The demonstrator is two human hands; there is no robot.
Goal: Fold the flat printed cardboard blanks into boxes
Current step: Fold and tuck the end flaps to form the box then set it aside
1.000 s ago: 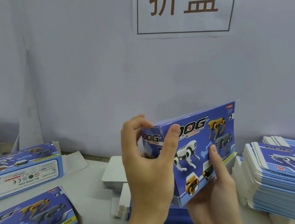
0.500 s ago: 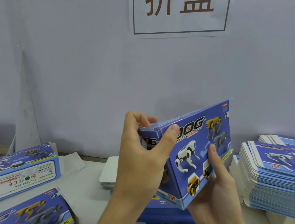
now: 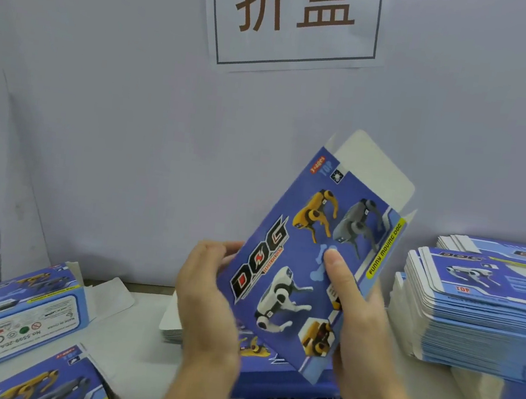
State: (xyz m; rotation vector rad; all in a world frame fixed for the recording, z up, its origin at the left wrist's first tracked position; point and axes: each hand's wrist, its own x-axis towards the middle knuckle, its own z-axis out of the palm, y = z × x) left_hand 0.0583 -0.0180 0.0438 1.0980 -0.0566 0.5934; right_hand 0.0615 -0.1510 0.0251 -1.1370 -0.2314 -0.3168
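I hold a blue printed cardboard blank (image 3: 299, 269) with robot dogs and the word DOG in front of me, tilted, its white top flap (image 3: 373, 169) sticking up open. My right hand (image 3: 356, 321) grips its right edge, thumb pressed on the printed face. My left hand (image 3: 207, 304) is at its left edge with the fingers reaching behind the card; how they lie there is hidden.
A tall stack of flat blanks (image 3: 477, 319) stands at the right. More flat blanks (image 3: 282, 395) lie under my hands. Two folded boxes (image 3: 13, 312) (image 3: 47, 384) sit at the left. A sign (image 3: 295, 19) hangs on the wall behind.
The blank has turned so its big printed face points at me and its white top flap now shows. My left thumb has come off the front face.
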